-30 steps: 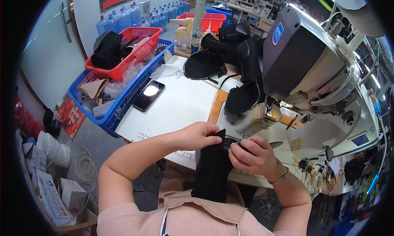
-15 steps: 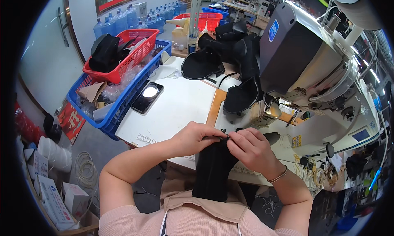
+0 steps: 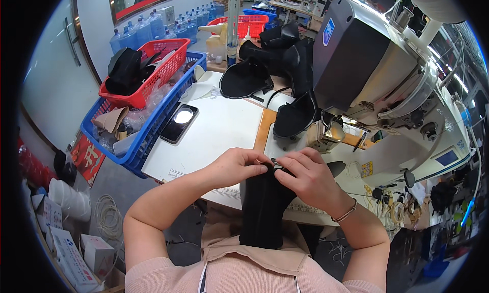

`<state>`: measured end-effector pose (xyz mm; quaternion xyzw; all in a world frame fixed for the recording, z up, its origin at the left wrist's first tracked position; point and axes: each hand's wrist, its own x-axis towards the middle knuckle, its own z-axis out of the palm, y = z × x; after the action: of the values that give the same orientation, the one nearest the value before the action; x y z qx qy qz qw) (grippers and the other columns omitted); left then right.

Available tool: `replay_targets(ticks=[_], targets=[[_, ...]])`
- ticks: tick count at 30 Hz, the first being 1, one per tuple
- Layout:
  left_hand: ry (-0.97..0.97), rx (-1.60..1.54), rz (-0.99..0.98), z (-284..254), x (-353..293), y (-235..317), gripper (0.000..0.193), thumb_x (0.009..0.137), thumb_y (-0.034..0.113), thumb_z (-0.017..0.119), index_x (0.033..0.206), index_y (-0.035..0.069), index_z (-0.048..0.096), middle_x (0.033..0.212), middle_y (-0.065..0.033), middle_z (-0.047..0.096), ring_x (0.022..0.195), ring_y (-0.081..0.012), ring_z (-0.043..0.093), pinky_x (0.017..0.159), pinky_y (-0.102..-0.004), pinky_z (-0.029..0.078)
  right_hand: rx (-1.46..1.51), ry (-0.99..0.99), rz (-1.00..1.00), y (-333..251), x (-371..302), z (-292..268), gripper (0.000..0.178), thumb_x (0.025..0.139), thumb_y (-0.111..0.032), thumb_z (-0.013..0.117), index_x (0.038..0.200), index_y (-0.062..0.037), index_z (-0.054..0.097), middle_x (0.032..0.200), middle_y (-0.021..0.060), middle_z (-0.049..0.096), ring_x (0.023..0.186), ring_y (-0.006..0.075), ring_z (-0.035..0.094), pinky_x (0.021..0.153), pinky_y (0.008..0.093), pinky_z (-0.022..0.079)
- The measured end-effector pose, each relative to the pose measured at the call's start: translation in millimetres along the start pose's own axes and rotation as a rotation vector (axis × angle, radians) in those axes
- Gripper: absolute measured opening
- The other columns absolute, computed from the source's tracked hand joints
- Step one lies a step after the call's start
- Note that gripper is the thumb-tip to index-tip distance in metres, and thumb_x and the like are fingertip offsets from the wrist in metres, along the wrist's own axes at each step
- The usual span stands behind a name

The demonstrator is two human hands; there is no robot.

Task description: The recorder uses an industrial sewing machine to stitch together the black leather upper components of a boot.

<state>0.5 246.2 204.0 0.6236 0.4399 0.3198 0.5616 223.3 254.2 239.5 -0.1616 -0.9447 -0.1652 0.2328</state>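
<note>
Left of the machine (image 3: 351, 53), a black piece (image 3: 262, 209) extends lengthwise, near to far. The left hand (image 3: 237, 166) pinches its far end; the right hand (image 3: 307, 175), nearer the machine, meets that end, grip unclear.

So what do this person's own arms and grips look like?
The left grip and right grip wear no gloves. The short sleeves are pale pink ribbed knit. A thin bracelet circles the right wrist; the left has none.
</note>
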Motion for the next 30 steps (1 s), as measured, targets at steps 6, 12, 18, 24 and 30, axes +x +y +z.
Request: replay_targets(ticks=[6,12,18,24,30], targets=[[0.015,0.103,-0.019,2.5,2.3,4.3,0.029,0.086,0.007,0.064,0.114,0.005,0.058,0.078,0.0018,0.060,0.074,-0.0054,0.054,0.068,-0.0232,0.045,0.019,-0.095,0.018,-3.0,3.0,-10.2,0.011,0.075,-0.012,0.060,0.086,-0.0119,0.060,0.090,-0.0004,0.060,0.089,0.0159,0.056,0.086,0.0318,0.039],[0.085,0.154,0.178,13.8,-9.7,2.7,0.031,0.084,0.003,0.067,0.112,0.003,0.054,0.078,-0.0047,0.065,0.071,-0.0090,0.059,0.067,-0.0235,0.047,0.437,-0.312,0.305,1.3,13.3,-36.7,0.013,0.078,-0.018,0.069,0.084,-0.0066,0.068,0.081,0.0053,0.065,0.077,0.0189,0.059,0.070,0.0309,0.044],[0.138,0.208,0.328,20.0,-19.1,1.1,0.031,0.084,0.003,0.067,0.110,0.003,0.051,0.081,-0.0105,0.068,0.073,-0.0159,0.067,0.066,-0.0262,0.051,0.856,-0.786,0.736,28.8,30.7,-45.0,0.028,0.090,-0.026,0.060,0.081,-0.0005,0.067,0.067,0.0051,0.062,0.057,0.0082,0.059,0.054,0.0253,0.046],[0.147,0.243,0.410,21.2,-24.6,-2.3,0.033,0.082,0.003,0.069,0.110,0.002,0.050,0.082,-0.0120,0.068,0.079,-0.0197,0.069,0.067,-0.0269,0.052,1.307,-0.871,0.998,27.5,25.0,-25.4,0.017,0.085,-0.018,0.068,0.081,-0.0018,0.064,0.070,0.0005,0.063,0.058,0.0061,0.055,0.055,0.0200,0.045],[0.098,0.184,0.315,18.5,-24.1,-2.1,0.033,0.083,0.003,0.068,0.110,0.002,0.050,0.083,-0.0123,0.068,0.078,-0.0204,0.069,0.068,-0.0269,0.053,1.426,-0.678,0.982,15.7,12.8,-10.8,0.017,0.075,-0.009,0.071,0.087,-0.0021,0.062,0.072,0.0020,0.060,0.059,0.0075,0.054,0.052,0.0211,0.044]])
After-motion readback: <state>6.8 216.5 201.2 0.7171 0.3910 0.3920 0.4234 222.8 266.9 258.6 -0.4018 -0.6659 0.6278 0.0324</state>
